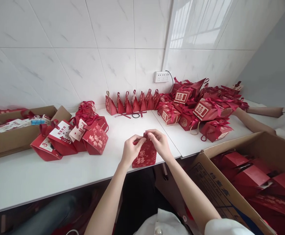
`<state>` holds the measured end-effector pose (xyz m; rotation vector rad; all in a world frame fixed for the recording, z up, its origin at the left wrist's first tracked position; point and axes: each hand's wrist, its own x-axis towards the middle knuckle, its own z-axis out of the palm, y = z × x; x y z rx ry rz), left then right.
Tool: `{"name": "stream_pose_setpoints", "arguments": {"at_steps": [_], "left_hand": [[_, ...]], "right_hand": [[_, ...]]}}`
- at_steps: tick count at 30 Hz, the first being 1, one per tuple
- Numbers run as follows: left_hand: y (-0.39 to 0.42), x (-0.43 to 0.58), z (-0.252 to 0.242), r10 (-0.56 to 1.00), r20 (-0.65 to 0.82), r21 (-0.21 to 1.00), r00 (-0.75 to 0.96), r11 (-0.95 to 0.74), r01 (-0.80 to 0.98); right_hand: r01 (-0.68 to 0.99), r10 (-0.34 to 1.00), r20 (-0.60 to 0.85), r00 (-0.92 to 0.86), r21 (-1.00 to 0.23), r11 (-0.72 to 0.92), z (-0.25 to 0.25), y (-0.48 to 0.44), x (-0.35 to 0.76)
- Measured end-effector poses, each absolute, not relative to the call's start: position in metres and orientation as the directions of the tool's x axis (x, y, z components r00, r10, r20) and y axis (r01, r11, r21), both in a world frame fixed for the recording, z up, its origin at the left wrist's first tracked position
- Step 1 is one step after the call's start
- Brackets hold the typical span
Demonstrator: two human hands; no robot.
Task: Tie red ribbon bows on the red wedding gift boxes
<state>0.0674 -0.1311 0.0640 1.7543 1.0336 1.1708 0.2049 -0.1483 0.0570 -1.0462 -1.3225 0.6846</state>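
A red gift box (146,157) with gold characters and a floral print stands near the front edge of the white table, in front of me. My left hand (132,149) pinches its top from the left, thumb pointing inward. From the right, my right hand (160,143) closes its fingers on the same top, where a small dark red piece shows between the fingertips. Whether that piece is ribbon or the box's own tip I cannot tell. Behind my hands lie short red ribbons (123,115) and a dark ring (135,115).
Several pointed red boxes (142,102) line the wall. Tagged boxes (95,138) and a carton (10,143) stand left. On the right are a pile of ribboned boxes (202,109), another person's arm (253,123) and a large carton (211,182) of red boxes below table level.
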Motion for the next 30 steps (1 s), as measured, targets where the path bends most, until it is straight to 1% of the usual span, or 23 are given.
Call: {"name": "stream_pose_setpoints", "arguments": {"at_steps": [2,4,6,8,11,18,23,28,30], "left_hand": [[-0.133,0.068,0.06,0.915,0.348,0.894,0.203,-0.389,0.223],[-0.135,0.069,0.055,0.912,0.376,0.881,0.164,-0.407,0.242],[-0.136,0.07,0.05,0.901,0.412,0.862,0.134,-0.433,0.264],[-0.137,0.071,0.047,0.885,0.453,0.838,0.104,-0.463,0.287],[-0.137,0.073,0.044,0.862,0.501,0.808,0.071,-0.496,0.317],[-0.137,0.073,0.04,0.836,0.546,0.762,0.049,-0.52,0.386],[-0.137,0.074,0.039,0.824,0.565,0.746,0.042,-0.532,0.401],[-0.136,0.074,0.039,0.826,0.563,0.751,0.039,-0.531,0.393],[-0.136,0.074,0.04,0.829,0.558,0.755,0.038,-0.526,0.392]], "right_hand": [[0.328,0.768,0.608,0.201,-0.781,0.531,0.046,-0.155,0.204],[0.516,0.627,0.762,0.163,-0.608,0.604,0.032,-0.161,0.203],[0.619,0.549,0.83,0.096,-0.482,0.62,0.021,-0.163,0.201],[0.661,0.521,0.851,0.065,-0.428,0.617,0.014,-0.162,0.2],[0.683,0.501,0.864,0.041,-0.39,0.617,0.011,-0.159,0.2],[0.711,0.48,0.877,-0.022,-0.324,0.624,0.014,-0.16,0.203],[0.708,0.524,0.851,-0.022,-0.357,0.609,0.02,-0.162,0.202],[0.7,0.527,0.849,-0.017,-0.366,0.613,0.021,-0.161,0.2],[0.677,0.542,0.84,0.006,-0.403,0.616,0.02,-0.161,0.199]]}}
